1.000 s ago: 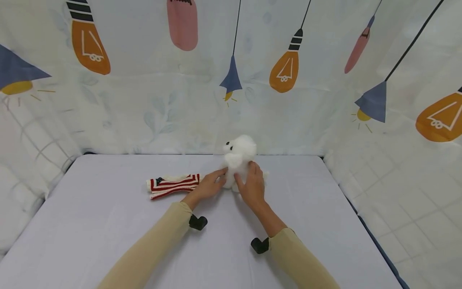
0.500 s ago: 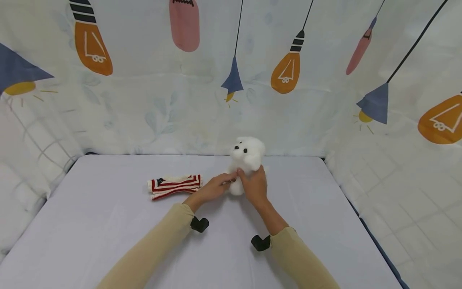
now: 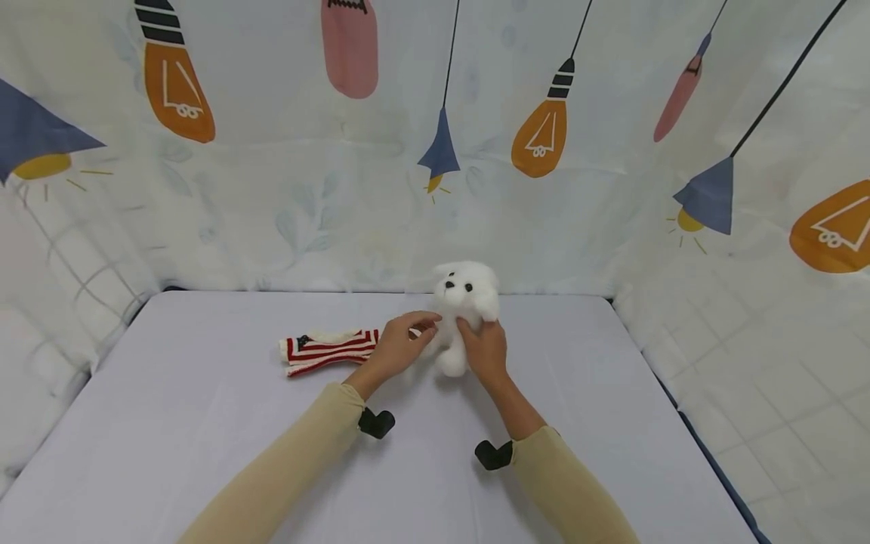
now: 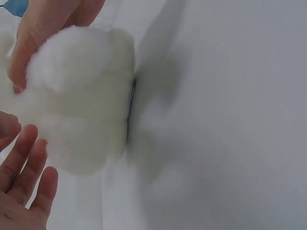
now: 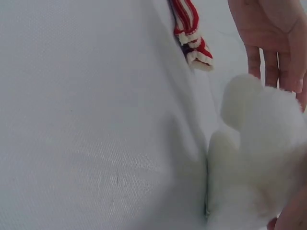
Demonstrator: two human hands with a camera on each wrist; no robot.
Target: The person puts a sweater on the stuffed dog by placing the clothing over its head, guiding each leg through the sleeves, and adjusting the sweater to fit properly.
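A fluffy white plush dog [image 3: 465, 291] with black eyes and nose sits upright near the table's back edge, its face turned slightly left. My right hand [image 3: 488, 351] grips its body from the right, the thumb across its front. On the other side my left hand [image 3: 401, 344] is beside the toy's arm, fingers loosely bent. The left wrist view shows these left fingers [image 4: 36, 177] spread next to the white fur; whether they touch it I cannot tell. Left of that hand lies a red-and-white striped knitted garment [image 3: 326, 351], partly hidden by the hand.
A white cloth covers the table [image 3: 421, 468]. Behind it hangs a pale curtain [image 3: 381, 227] printed with lamps and bulbs, and more curtain closes in both sides. Black camera mounts [image 3: 376, 423] stick out at the sleeves.
The plush dog has turned its face toward me and shifted slightly right. My right hand has moved around its side into a grip. My left hand has eased up, its fingers looser.
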